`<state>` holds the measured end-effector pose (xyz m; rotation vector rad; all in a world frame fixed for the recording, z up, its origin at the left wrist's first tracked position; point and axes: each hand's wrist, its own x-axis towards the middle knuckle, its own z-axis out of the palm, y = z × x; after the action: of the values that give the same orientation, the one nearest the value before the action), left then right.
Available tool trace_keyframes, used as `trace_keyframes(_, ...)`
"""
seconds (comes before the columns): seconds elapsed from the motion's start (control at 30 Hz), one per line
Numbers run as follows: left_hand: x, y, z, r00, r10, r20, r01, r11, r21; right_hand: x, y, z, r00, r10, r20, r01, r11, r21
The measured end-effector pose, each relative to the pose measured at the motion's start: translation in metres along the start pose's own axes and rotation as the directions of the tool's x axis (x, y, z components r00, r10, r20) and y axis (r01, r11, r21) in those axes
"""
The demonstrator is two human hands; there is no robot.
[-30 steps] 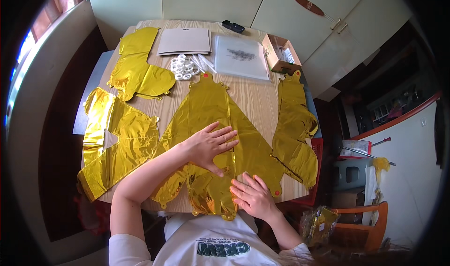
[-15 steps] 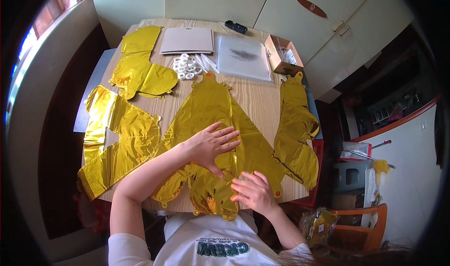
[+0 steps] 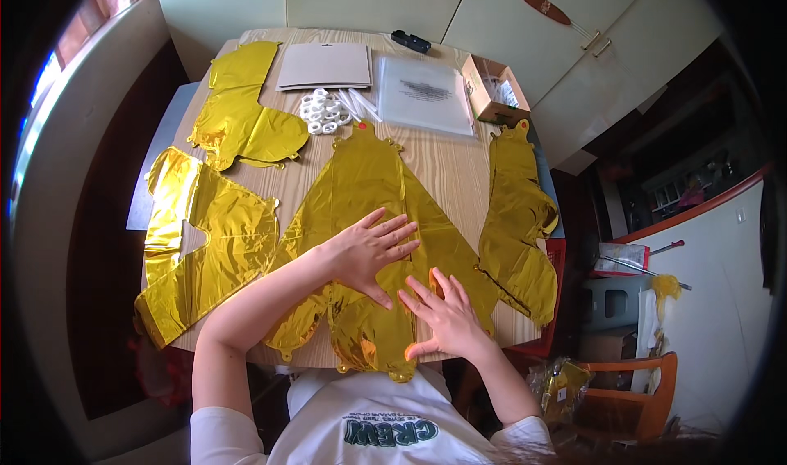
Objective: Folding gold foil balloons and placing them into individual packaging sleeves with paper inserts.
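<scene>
A large flat gold foil balloon [image 3: 361,186], wide at the bottom and narrowing toward the far side, lies in front of me. My left hand [image 3: 373,256] rests on its middle with the fingers spread. Close to its right, over the lower right part of the same balloon, is my right hand [image 3: 443,317], fingers spread and holding nothing. The balloon's near end hangs at the table's front edge. Other flat foil balloons lie around it: one at the far left [image 3: 238,108], another at the left [image 3: 217,235], and a third at the right [image 3: 516,227].
Along the back are grey-brown cardboard sheets [image 3: 325,67], white ribbon rolls [image 3: 322,114], white tubes [image 3: 357,103], clear plastic bags [image 3: 422,96], a small cardboard box [image 3: 496,92] and a black object [image 3: 411,41]. A wooden chair [image 3: 656,391] stands at the lower right.
My right hand has moved slightly up and to the right, and its bent fingers have spread out. My left hand has stayed in place on the balloon.
</scene>
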<state>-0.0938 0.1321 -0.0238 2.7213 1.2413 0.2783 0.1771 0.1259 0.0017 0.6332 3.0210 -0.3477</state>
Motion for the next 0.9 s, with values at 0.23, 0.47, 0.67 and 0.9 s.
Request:
trace_keyframes(0.23, 0.000, 0.003, -0.001, 1.000, -0.011, 0.013, 0.011, 1.000, 0.015, -0.002, -0.004, -0.003, 0.996, 0.029, 0.082, -0.028, 1.000, -0.004)
trace_keyframes(0.47, 0.000, 0.002, 0.000, 1.000, -0.004, 0.005, 0.004, 1.000, 0.025, -0.020, -0.012, 0.007, 0.997, 0.010, 0.080, -0.010, 1.000, 0.004)
trace_keyframes(0.67, 0.000, 0.003, 0.000, 1.000, -0.004, 0.005, 0.004, 0.999, 0.034, -0.050, -0.026, 0.011, 0.998, -0.025, 0.064, 0.025, 1.000, -0.006)
trace_keyframes(0.9, -0.001, 0.002, 0.000, 1.000, -0.005, 0.007, 0.004, 0.999, 0.043, -0.075, -0.037, 0.008, 0.990, -0.066, 0.124, 0.062, 0.997, 0.038)
